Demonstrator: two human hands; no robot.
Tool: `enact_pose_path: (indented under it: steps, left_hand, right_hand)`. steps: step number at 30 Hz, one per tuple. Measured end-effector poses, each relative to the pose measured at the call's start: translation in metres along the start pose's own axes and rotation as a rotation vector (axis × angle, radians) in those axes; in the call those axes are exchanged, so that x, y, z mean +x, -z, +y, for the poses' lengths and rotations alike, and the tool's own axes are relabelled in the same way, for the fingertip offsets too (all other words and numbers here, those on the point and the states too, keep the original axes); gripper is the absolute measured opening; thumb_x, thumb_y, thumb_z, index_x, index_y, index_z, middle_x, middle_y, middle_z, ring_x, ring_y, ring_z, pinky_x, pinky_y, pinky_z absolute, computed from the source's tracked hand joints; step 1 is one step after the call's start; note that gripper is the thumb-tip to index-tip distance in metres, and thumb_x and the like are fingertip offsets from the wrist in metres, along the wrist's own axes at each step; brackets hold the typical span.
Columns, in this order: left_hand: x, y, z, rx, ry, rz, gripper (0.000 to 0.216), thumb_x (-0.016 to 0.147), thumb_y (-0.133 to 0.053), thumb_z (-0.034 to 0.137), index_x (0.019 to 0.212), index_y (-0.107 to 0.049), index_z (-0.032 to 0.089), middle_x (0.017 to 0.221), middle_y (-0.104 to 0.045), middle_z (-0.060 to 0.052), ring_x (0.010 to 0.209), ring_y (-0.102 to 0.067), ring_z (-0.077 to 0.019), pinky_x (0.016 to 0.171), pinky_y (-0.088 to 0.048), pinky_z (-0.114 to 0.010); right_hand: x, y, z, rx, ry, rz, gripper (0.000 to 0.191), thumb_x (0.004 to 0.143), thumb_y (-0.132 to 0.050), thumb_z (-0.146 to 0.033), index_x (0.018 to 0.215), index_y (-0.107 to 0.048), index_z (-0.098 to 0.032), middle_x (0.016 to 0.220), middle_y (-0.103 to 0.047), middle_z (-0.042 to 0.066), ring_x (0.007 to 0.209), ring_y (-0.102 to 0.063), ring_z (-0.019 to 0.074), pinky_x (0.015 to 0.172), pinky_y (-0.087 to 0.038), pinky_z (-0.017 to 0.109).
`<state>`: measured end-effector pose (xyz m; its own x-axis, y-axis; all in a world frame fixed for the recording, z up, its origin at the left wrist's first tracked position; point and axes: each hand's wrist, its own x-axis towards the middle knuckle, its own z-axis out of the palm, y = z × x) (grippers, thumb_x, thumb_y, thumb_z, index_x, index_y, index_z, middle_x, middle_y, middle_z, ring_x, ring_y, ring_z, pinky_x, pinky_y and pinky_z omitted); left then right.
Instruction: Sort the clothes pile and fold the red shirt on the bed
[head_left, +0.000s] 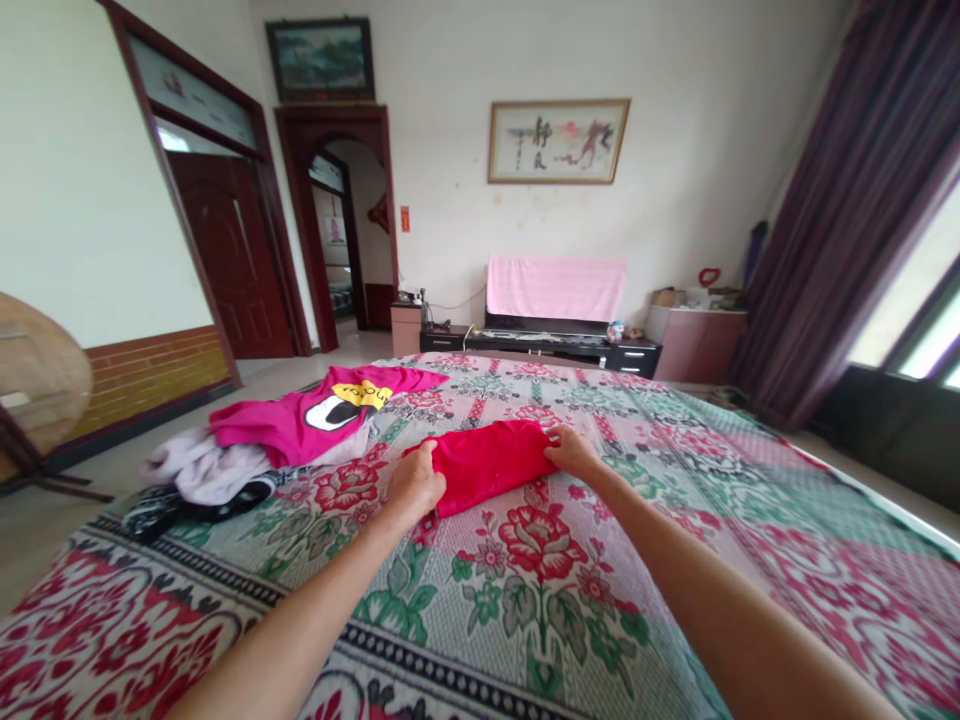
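Observation:
A folded red garment [491, 460] lies on the floral bedspread [540, 590] in the middle of the bed. My left hand [416, 482] is closed on the garment's left end, fingers curled around the cloth. At the right end, my right hand [571, 450] pinches the garment's upper corner. Both forearms stretch forward over the bed.
A pile of clothes sits at the left of the bed: a magenta T-shirt [322, 410] with a yellow and white print, pale grey cloth [202, 465] and a dark item [157, 510]. A TV stand [540, 345] with a pink cloth stands beyond the bed. Dark curtains [847, 220] hang at the right.

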<state>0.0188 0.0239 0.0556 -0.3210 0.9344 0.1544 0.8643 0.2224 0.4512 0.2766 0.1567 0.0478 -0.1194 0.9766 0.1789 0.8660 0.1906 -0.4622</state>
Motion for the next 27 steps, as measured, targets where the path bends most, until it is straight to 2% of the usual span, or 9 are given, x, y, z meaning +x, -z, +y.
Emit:
enact_pose_path:
  steps: [5,8,11,14,17,19,21,24,27]
  left_hand:
    - [-0.002,0.004,-0.002,-0.233,0.024,-0.001,0.057,0.069,-0.054,0.009,0.125,-0.055,0.017,0.102,-0.069,-0.008,0.092,-0.062,-0.0187,0.074,-0.043,-0.024]
    - [-0.007,0.014,-0.004,-0.404,0.020,-0.038,0.055,0.064,-0.058,0.009,0.118,-0.060,0.017,0.088,-0.069,-0.003,0.078,-0.062,-0.0147,0.065,-0.042,-0.020]
    - [-0.016,0.025,-0.006,-0.504,-0.005,-0.188,0.055,0.060,-0.060,0.010,0.115,-0.062,0.017,0.075,-0.067,0.001,0.065,-0.058,-0.0117,0.057,-0.040,-0.019]
    - [-0.026,0.033,-0.008,-0.547,-0.038,-0.347,0.056,0.058,-0.061,0.012,0.114,-0.062,0.017,0.065,-0.062,0.004,0.056,-0.053,-0.0098,0.051,-0.036,-0.018]
    - [-0.030,0.033,-0.013,-0.521,-0.046,-0.453,0.059,0.058,-0.062,0.016,0.117,-0.060,0.018,0.057,-0.056,0.006,0.047,-0.048,-0.0082,0.045,-0.032,-0.018]
    - [-0.030,0.031,-0.017,-0.486,-0.031,-0.458,0.061,0.061,-0.061,0.022,0.122,-0.056,0.019,0.052,-0.051,0.008,0.042,-0.044,-0.0077,0.040,-0.027,-0.017]
    - [-0.027,0.028,-0.021,-0.447,-0.002,-0.404,0.057,0.065,-0.058,0.027,0.121,-0.055,0.018,0.049,-0.048,0.009,0.039,-0.041,-0.0079,0.037,-0.023,-0.017]
    - [-0.022,0.028,-0.024,-0.386,0.048,-0.295,0.039,0.067,-0.056,0.031,0.102,-0.063,0.016,0.048,-0.048,0.006,0.040,-0.043,-0.0081,0.036,-0.024,-0.017]
    - [-0.021,0.031,-0.025,-0.392,0.046,-0.281,0.025,0.067,-0.055,0.033,0.082,-0.064,0.015,0.051,-0.051,0.004,0.041,-0.044,-0.0076,0.038,-0.027,-0.017]
  right_hand:
    - [-0.025,0.012,-0.013,-0.026,0.008,-0.001,0.043,0.069,-0.055,-0.018,0.111,-0.060,-0.014,0.075,-0.066,0.004,0.067,-0.059,0.0152,0.057,-0.038,0.022]
    - [-0.049,0.035,-0.010,0.029,0.012,-0.097,0.052,0.068,-0.054,-0.013,0.120,-0.052,-0.013,0.068,-0.062,0.001,0.059,-0.054,0.0114,0.052,-0.036,0.020]
    - [-0.075,0.063,0.001,0.148,0.031,-0.288,0.063,0.067,-0.056,-0.010,0.129,-0.044,-0.012,0.069,-0.060,-0.001,0.053,-0.049,0.0087,0.046,-0.034,0.019]
    - [-0.097,0.089,0.016,0.231,0.021,-0.575,0.067,0.064,-0.062,-0.013,0.129,-0.045,-0.017,0.067,-0.059,-0.002,0.050,-0.048,0.0083,0.044,-0.034,0.020]
    - [-0.108,0.103,0.031,0.322,-0.060,-0.762,0.052,0.065,-0.068,-0.024,0.116,-0.056,-0.020,0.066,-0.061,-0.001,0.051,-0.053,0.0103,0.047,-0.040,0.021]
    - [-0.109,0.101,0.039,0.397,-0.100,-0.672,0.030,0.071,-0.064,-0.033,0.096,-0.063,-0.018,0.065,-0.061,0.000,0.053,-0.056,0.0106,0.049,-0.042,0.022]
    - [-0.105,0.091,0.043,0.432,-0.093,-0.453,0.019,0.076,-0.057,-0.034,0.081,-0.063,-0.017,0.063,-0.061,0.000,0.052,-0.055,0.0098,0.049,-0.042,0.021]
    - [-0.096,0.070,0.043,0.387,0.001,-0.145,0.017,0.076,-0.052,-0.026,0.081,-0.065,-0.016,0.065,-0.064,0.001,0.057,-0.058,0.0117,0.055,-0.045,0.023]
    - [-0.089,0.054,0.036,0.248,0.210,0.030,0.023,0.075,-0.051,-0.026,0.087,-0.068,-0.017,0.083,-0.070,0.005,0.073,-0.063,0.0165,0.072,-0.048,0.028]
